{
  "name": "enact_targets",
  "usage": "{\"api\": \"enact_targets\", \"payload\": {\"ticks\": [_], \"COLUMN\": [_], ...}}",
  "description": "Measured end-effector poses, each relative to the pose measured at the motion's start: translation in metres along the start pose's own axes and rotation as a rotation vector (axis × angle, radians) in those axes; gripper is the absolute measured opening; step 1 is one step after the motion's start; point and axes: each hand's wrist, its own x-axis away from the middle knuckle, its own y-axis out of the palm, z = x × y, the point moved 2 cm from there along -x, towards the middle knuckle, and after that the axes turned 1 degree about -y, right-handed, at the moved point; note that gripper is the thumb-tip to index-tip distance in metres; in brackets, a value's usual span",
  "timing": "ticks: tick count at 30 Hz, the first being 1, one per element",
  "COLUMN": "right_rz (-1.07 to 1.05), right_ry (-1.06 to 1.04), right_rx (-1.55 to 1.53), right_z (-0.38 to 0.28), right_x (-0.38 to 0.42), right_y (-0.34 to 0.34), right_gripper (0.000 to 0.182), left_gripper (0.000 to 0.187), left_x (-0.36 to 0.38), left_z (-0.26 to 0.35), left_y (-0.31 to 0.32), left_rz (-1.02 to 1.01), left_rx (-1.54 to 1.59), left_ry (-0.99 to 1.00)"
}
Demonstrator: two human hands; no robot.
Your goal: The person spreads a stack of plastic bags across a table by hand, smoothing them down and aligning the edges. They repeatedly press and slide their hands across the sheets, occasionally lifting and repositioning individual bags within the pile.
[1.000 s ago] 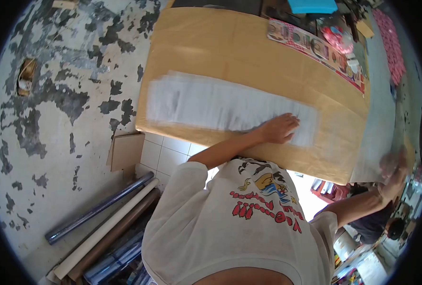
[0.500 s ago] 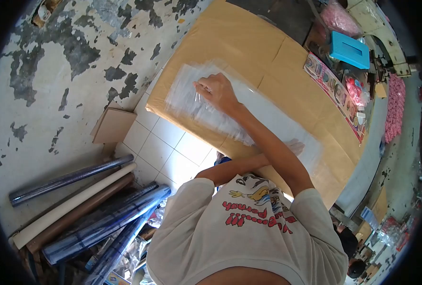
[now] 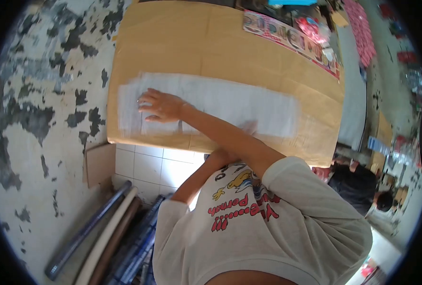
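Note:
A long stack of thin, clear plastic sheets [image 3: 220,97] lies across the brown-covered table [image 3: 173,47]. My right hand [image 3: 161,105] rests at the stack's left end, palm down with its fingers spread. Crossing beneath my right forearm, my left arm reaches to the right. Part of my left hand [image 3: 250,127] shows beyond that forearm, lying flat on the sheets near their front edge. It is blurred and partly hidden.
A printed strip [image 3: 291,40] and a pink bundle [image 3: 311,29] lie at the table's far right. Long rolls [image 3: 106,232] lean at lower left, below a peeling wall [image 3: 44,118]. Another person in dark clothing [image 3: 353,185] is at the right.
My right hand was closed, pinching at the sheets; now its fingers are spread on them. The camera view has turned, and the stack appears more level. My left hand shows less behind the forearm.

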Motion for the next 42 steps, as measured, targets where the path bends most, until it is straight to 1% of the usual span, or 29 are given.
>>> {"api": "enact_targets", "payload": {"ticks": [2, 4, 5, 6, 8, 9, 12, 13, 16, 17, 18, 19, 20, 22, 23, 24, 25, 26, 27, 28, 29, 30, 31, 32, 33, 35, 36, 39, 42], "right_rz": [-0.013, -0.01, 0.003, 0.016, -0.113, -0.18, 0.051, -0.173, -0.173, -0.249, -0.122, -0.002, 0.116, 0.084, 0.119, 0.017, 0.214, 0.099, 0.34, 0.311, 0.126, 0.178, 0.151, 0.101, 0.332, 0.256, 0.23, 0.21, 0.266], "right_ry": [-0.005, -0.011, -0.013, -0.017, -0.022, -0.025, 0.056, 0.101, 0.086, 0.099, 0.102, 0.099, 0.089, 0.229, 0.317, 0.564, 0.752, 0.795, 0.922, 0.894, 1.11, 1.106, 1.256, 1.42, 1.644, 1.94, 1.993, 2.036, 2.001], "right_rx": [-0.019, -0.039, -0.045, -0.05, -0.055, -0.058, 0.175, 0.31, 0.184, 0.227, 0.19, 0.151, 0.113, 0.027, 0.027, 0.059, 0.001, 0.2, 0.243, 0.763, 0.946, 1.167, 1.344, 1.505, 0.952, 0.722, 0.616, 0.429, 0.417], "right_z": [0.002, 0.002, 0.003, 0.003, 0.0, -0.003, 0.005, 0.001, -0.003, -0.006, -0.007, -0.012, -0.015, -0.014, -0.01, -0.01, 0.005, 0.004, 0.024, 0.027, 0.045, 0.025, 0.001, -0.024, -0.048, -0.069, -0.072, -0.071, -0.068], "right_x": [-0.001, 0.002, 0.004, 0.003, 0.002, 0.001, 0.004, 0.004, 0.009, 0.011, 0.021, 0.043, 0.069, 0.133, 0.174, 0.217, 0.279, 0.334, 0.42, 0.502, 0.626, 0.673, 0.698, 0.721, 0.712, 0.764, 0.786, 0.815, 0.824], "right_y": [0.001, 0.002, 0.004, 0.004, -0.008, -0.014, 0.023, 0.026, 0.018, 0.019, 0.014, 0.008, 0.0, -0.051, -0.074, -0.106, -0.111, -0.151, -0.151, -0.158, -0.16, -0.188, -0.214, -0.242, -0.281, -0.284, -0.281, -0.28, -0.283], "right_gripper": [0.037, 0.036, 0.035, 0.034, 0.037, 0.039, 0.034, 0.036, 0.039, 0.037, 0.035, 0.033, 0.032, 0.033, 0.033, 0.034, 0.036, 0.039, 0.044, 0.053, 0.057, 0.062, 0.059, 0.059, 0.055, 0.052, 0.05, 0.046, 0.043], "left_gripper": [0.047, 0.036, 0.025, 0.027, 0.035, 0.038, 0.044, 0.043, 0.043, 0.043, 0.043, 0.044, 0.044, 0.045, 0.044, 0.045, 0.045, 0.046, 0.05, 0.055, 0.061, 0.075, 0.089, 0.1, 0.111, 0.113, 0.114, 0.108, 0.094], "left_x": [0.037, 0.068, 0.078, 0.093, 0.102, 0.095, 0.077, 0.071, 0.065, 0.062, 0.061, 0.064, 0.067, 0.066, 0.07, 0.069, 0.066, 0.066, 0.065, 0.065, 0.071, 0.073, 0.069, 0.07, 0.074, 0.082, 0.081, 0.081, 0.08], "left_z": [0.056, 0.019, 0.024, 0.0, -0.047, -0.051, -0.073, -0.08, -0.102, -0.104, -0.102, -0.102, -0.102, -0.108, -0.118, -0.11, -0.093, -0.084, -0.089, -0.1, -0.104, -0.1, -0.094, -0.094, -0.099, -0.104, -0.105, -0.102, -0.107], "left_y": [-0.071, -0.118, -0.155, -0.177, -0.217, -0.233, -0.252, -0.254, -0.262, -0.264, -0.262, -0.257, -0.253, -0.253, -0.255, -0.249, -0.243, -0.239, -0.236, -0.237, -0.243, -0.244, -0.242, -0.242, -0.242, -0.254, -0.258, -0.261, -0.26], "left_rz": [-0.498, -0.383, -0.088, 0.107, 0.703, 0.967, 0.782, 0.664, 0.738, 0.746, 0.753, 0.763, 0.762, 0.777, 0.816, 0.844, 0.874, 0.908, 0.981, 1.058, 1.135, 1.215, 1.301, 1.392, 1.482, 1.361, 1.288, 1.287, 1.297], "left_rx": [-0.194, 0.114, 0.025, 0.483, 0.328, 0.269, -0.738, -0.756, -0.752, -0.764, -0.771, -0.772, -0.836, -0.967, -0.967, -1.046, -1.125, -1.207, -1.229, -1.263, -1.308, -1.194, -1.079, -1.008, -0.931, -0.86, -0.812, -0.781, -0.816], "left_ry": [-0.137, -0.068, 0.008, -0.079, 0.071, 0.047, -0.296, -0.497, -0.456, -0.432, -0.414, -0.404, -0.398, -0.381, -0.314, -0.39, -0.475, -0.571, -0.564, -0.565, -0.575, -0.683, -0.771, -0.785, -0.786, -0.954, -1.026, -0.96, -0.827]}}
